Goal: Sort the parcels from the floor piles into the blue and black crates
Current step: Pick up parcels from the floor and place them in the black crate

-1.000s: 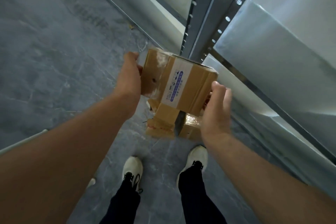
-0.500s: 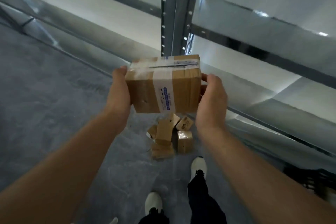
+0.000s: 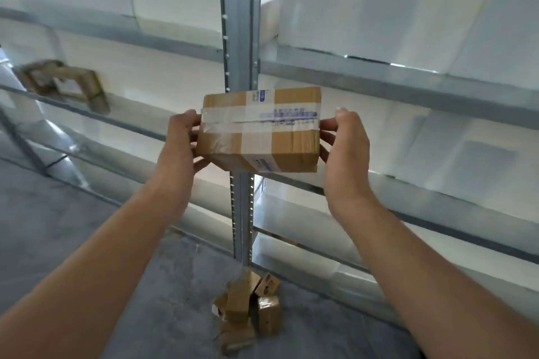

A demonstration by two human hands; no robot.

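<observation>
A brown cardboard parcel (image 3: pixel 259 128) with clear tape and a white label with blue print is held up at chest height in front of a metal shelf upright. My left hand (image 3: pixel 179 144) grips its left end and my right hand (image 3: pixel 345 148) grips its right end. On the grey floor below, by the foot of the upright, lies a small pile of brown parcels (image 3: pixel 248 310). No blue or black crate is in view.
Grey metal shelving (image 3: pixel 240 38) with white boards fills the view ahead and to the right. A few brown boxes (image 3: pixel 62 83) sit on a shelf at the left. Grey concrete floor (image 3: pixel 58 227) spreads to the lower left.
Both hands have raised the parcel from low over the floor pile to chest height and turned its taped face toward me. The view has tilted up from my feet to the shelving.
</observation>
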